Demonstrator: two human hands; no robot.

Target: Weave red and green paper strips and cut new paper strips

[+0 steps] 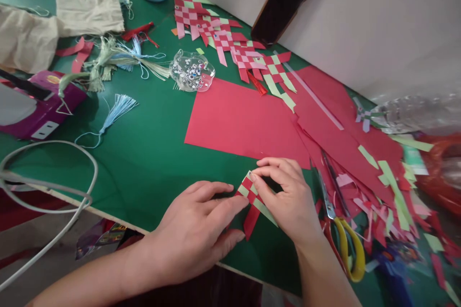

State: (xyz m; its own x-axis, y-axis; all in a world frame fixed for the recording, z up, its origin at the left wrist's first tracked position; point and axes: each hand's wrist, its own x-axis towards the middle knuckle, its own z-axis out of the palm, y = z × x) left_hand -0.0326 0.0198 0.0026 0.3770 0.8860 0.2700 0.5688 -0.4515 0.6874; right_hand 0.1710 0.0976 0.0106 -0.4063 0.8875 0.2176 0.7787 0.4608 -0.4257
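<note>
Piece (251,195) woven, tails (251,224) loose; right hand (288,196) pinches far tip; left hand (205,230) at left edge, grip unclear. Woven batch (224,40) far.

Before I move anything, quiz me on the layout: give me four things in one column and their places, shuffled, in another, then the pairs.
Things
1. Woven paper piece
2. Scissors
3. Clear dish
4. Lone light blue tassel

Places
A. At the upper left corner of the red sheet
B. Between the left hand and right hand, under the fingers
C. Near the purple device, on the green tabletop
D. Just right of the right wrist

Right pairs: 1-B, 2-D, 3-A, 4-C
</note>
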